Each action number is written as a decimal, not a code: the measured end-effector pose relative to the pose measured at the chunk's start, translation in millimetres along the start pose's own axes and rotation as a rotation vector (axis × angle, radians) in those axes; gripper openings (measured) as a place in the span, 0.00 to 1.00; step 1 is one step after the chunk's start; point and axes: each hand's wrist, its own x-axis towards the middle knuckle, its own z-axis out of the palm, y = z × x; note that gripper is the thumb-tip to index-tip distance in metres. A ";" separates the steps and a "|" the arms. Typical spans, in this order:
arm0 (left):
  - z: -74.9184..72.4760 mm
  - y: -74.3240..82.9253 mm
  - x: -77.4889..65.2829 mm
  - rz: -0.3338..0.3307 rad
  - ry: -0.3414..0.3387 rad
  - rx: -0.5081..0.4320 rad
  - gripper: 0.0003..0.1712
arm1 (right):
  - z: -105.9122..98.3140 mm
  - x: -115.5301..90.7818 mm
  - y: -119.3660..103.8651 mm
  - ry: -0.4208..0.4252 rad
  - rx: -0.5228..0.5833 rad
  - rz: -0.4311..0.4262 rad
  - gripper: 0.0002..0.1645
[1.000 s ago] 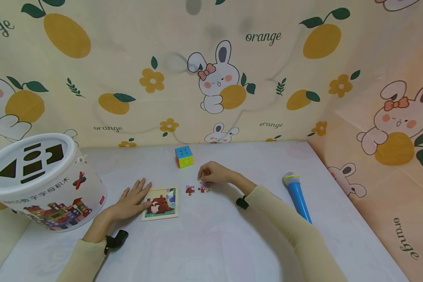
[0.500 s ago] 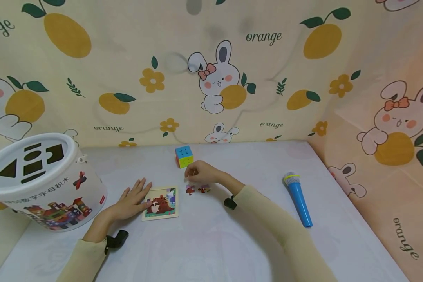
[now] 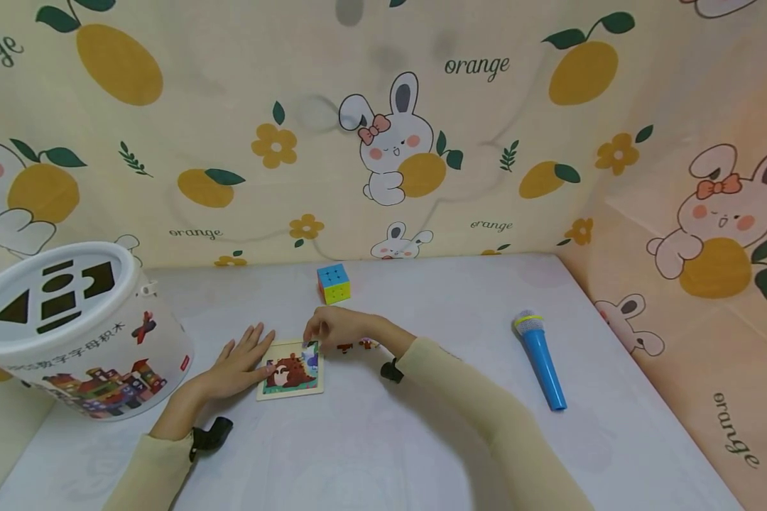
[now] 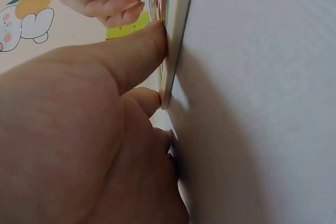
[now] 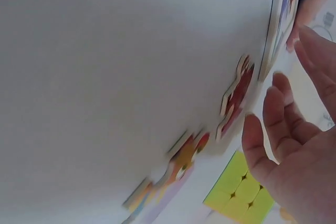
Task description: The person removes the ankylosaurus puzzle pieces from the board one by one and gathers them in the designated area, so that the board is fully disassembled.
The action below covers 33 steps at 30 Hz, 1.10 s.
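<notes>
A square framed jigsaw puzzle [image 3: 290,372] with a brown animal picture lies on the table in the head view. My left hand [image 3: 239,362] is spread flat at its left side, the thumb on its edge; the left wrist view shows this thumb [image 4: 142,48] against the frame. Over the puzzle's upper right corner, my right hand [image 3: 339,324] has thumb and index finger brought together in a pinch on a small puzzle piece, mostly hidden by the fingers. Two loose puzzle pieces lie right of the frame: a red one [image 5: 238,95] and an orange one [image 5: 184,158].
A blue and yellow puzzle cube [image 3: 334,284] stands behind the right hand. At far left is a large white bucket [image 3: 102,369] with shaped holes in its lid. A blue toy microphone [image 3: 542,362] lies to the right. Patterned cloth [image 3: 230,142] hangs behind the table.
My right hand has moved left from above the loose pieces, past the front of the cube, to the puzzle's upper right corner. My left hand has stayed in place.
</notes>
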 end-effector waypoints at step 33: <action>0.8 -3.2 2.3 -0.013 0.001 0.010 0.46 | 7.5 17.5 -11.9 -0.081 -0.251 0.062 0.22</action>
